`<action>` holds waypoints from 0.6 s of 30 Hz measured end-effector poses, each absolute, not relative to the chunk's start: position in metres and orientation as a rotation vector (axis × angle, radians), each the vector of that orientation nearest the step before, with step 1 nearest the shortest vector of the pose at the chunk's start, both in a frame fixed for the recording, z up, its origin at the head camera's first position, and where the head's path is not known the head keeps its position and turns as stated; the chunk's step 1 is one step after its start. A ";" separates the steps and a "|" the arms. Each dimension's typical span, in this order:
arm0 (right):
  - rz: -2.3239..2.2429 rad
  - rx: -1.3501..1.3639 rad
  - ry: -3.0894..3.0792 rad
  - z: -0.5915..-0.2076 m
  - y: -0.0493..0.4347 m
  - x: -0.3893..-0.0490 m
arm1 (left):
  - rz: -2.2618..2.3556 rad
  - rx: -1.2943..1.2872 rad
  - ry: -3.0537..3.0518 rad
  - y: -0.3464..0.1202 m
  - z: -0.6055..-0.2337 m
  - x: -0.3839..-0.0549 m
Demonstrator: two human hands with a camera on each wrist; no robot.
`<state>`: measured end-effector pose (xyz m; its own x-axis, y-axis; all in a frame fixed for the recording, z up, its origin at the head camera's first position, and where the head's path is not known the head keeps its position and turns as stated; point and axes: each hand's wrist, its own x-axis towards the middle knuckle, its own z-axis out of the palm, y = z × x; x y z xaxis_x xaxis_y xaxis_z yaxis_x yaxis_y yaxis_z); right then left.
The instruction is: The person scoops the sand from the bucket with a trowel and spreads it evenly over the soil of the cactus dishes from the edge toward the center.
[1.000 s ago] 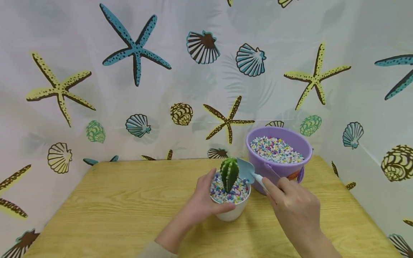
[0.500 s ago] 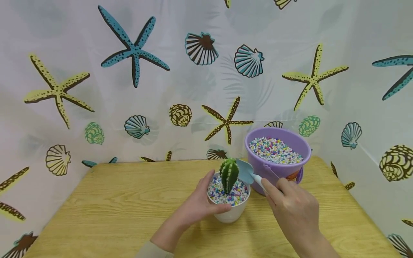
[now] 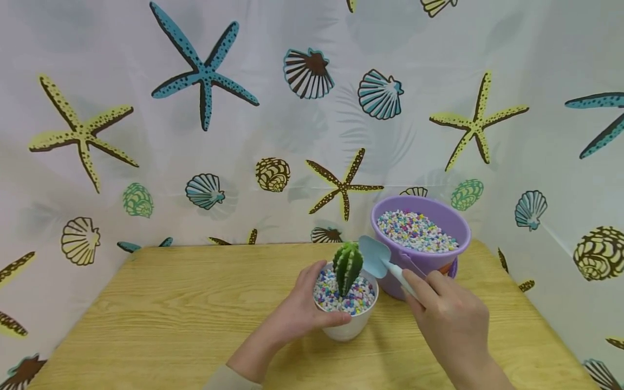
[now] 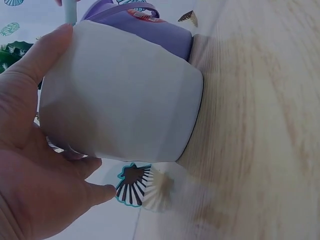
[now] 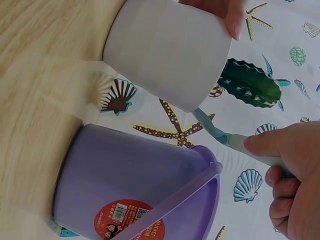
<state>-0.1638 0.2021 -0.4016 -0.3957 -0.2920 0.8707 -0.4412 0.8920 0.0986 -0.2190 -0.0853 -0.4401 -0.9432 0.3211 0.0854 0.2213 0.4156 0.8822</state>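
Observation:
My left hand (image 3: 299, 309) grips a white flower pot (image 3: 344, 328), its thumb along the near rim and its fingers around the left side. A green cactus (image 3: 348, 268) stands in the pot among small multicoloured pebbles (image 3: 324, 287). My right hand (image 3: 450, 317) holds a light blue toy shovel (image 3: 374, 257) by its handle, index finger stretched along it. The blade is at the pot's right rim, overlapping the bucket behind, and no pebbles show on its face. In the right wrist view the blade tip (image 5: 202, 119) is right at the rim of the pot.
A purple bucket (image 3: 391, 281) of the same pebbles stands just behind and right of the pot. Its handle (image 5: 172, 200) hangs down the side. The wooden tabletop (image 3: 170, 309) ends at a sea-print curtain (image 3: 273, 216) at the back.
The shovel blade has tilted up and lifted slightly off the pot's rim, showing more of its face; the few pebbles on its lower edge are gone. My left hand keeps its grip on the pot.

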 end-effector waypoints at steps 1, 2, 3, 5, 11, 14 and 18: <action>0.177 0.530 -2.006 -0.401 0.202 -0.164 | 1.588 0.493 2.542 -0.085 -0.440 -0.219; 0.172 0.526 -2.002 -0.400 0.203 -0.163 | 1.604 0.496 2.523 -0.085 -0.441 -0.219; 0.170 0.525 -1.998 -0.399 0.203 -0.163 | 1.614 0.496 2.510 -0.085 -0.441 -0.219; 0.164 0.523 -1.990 -0.397 0.205 -0.163 | 1.624 0.496 2.494 -0.084 -0.441 -0.220; 0.187 0.531 -1.926 -0.390 0.210 -0.164 | 1.592 0.481 2.520 -0.085 -0.443 -0.220; 0.212 0.529 -1.887 -0.383 0.213 -0.165 | 1.589 0.493 2.532 -0.086 -0.444 -0.222; 0.204 0.514 -1.891 -0.372 0.219 -0.166 | 1.600 0.520 2.538 -0.086 -0.444 -0.224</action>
<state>-0.1657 0.2186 -0.3720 -0.2940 -0.2522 0.9219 -0.4427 0.8908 0.1025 -0.2236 -0.0865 -0.4439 -0.9371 0.3349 0.0984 0.2332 0.3911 0.8903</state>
